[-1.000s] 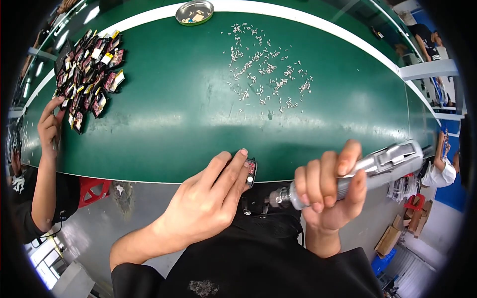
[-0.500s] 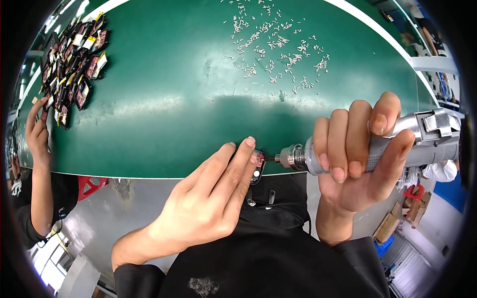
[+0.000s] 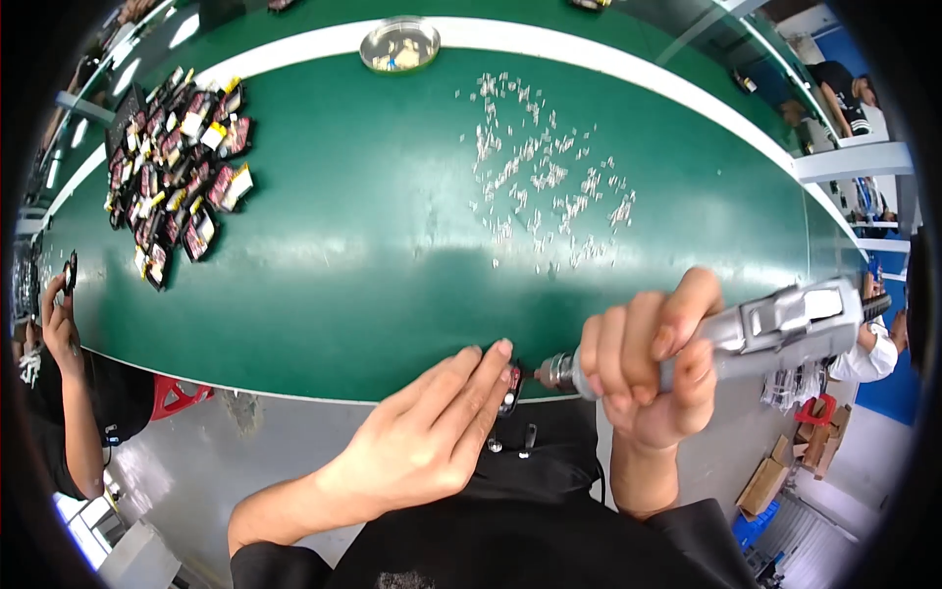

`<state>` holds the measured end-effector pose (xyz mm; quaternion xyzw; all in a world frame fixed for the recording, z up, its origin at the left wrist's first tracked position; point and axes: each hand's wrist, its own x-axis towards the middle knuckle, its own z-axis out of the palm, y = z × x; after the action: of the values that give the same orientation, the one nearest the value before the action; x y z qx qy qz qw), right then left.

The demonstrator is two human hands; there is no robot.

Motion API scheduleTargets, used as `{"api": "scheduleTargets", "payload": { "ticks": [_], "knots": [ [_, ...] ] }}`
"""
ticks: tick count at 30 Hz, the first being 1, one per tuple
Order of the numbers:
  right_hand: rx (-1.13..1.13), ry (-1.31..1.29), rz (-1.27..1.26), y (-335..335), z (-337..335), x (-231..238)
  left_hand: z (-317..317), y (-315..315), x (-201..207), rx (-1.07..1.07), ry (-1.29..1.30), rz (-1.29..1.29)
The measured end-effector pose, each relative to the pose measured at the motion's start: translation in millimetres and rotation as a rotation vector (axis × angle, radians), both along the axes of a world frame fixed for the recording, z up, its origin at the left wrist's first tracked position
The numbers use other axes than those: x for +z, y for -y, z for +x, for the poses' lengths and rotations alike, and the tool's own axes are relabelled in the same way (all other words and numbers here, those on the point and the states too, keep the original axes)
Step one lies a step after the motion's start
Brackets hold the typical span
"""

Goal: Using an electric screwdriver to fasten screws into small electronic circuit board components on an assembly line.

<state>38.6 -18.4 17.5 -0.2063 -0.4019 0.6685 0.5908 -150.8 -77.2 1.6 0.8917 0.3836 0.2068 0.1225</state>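
Observation:
My left hand [image 3: 417, 427] lies with its fingers straight and together, pressing a small black electronic device [image 3: 510, 391] at the table's near edge. Part of the device is hidden under the fingers; a bit of red and a white spot show on it. My right hand [image 3: 648, 368] is wrapped round a grey electric screwdriver [image 3: 775, 339], held nearly level and pointing left. Its bit [image 3: 535, 374] reaches the device's right side; whether it sits in a screw is too small to tell.
Many small metal pins [image 3: 549, 177] lie scattered on the green table [image 3: 353, 294]. At the far left is a heap of black devices [image 3: 177, 177]. A round metal dish [image 3: 400, 47] with small pieces stands at the back. A co-worker's hand [image 3: 61, 329] holds a dark piece at left.
The view has tilted up, bringing the metal dish into sight. My right fingers have closed more tightly round the screwdriver. The co-worker's hand has left the heap with a dark piece.

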Motion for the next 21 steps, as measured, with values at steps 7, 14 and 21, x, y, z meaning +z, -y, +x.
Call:
{"api": "scheduleTargets", "payload": {
  "ticks": [7,14,21],
  "knots": [
    [0.147,-0.013,-0.009,0,-7,14,-7,-6,16,-0.074,-0.079,0.14],
    [0.335,0.015,-0.036,-3,-8,13,-9,-6,25,-0.077,-0.069,0.144],
    [0.478,-0.046,0.057,-9,3,10,-10,-3,21,-0.141,-0.009,-0.008]
  ]
}}
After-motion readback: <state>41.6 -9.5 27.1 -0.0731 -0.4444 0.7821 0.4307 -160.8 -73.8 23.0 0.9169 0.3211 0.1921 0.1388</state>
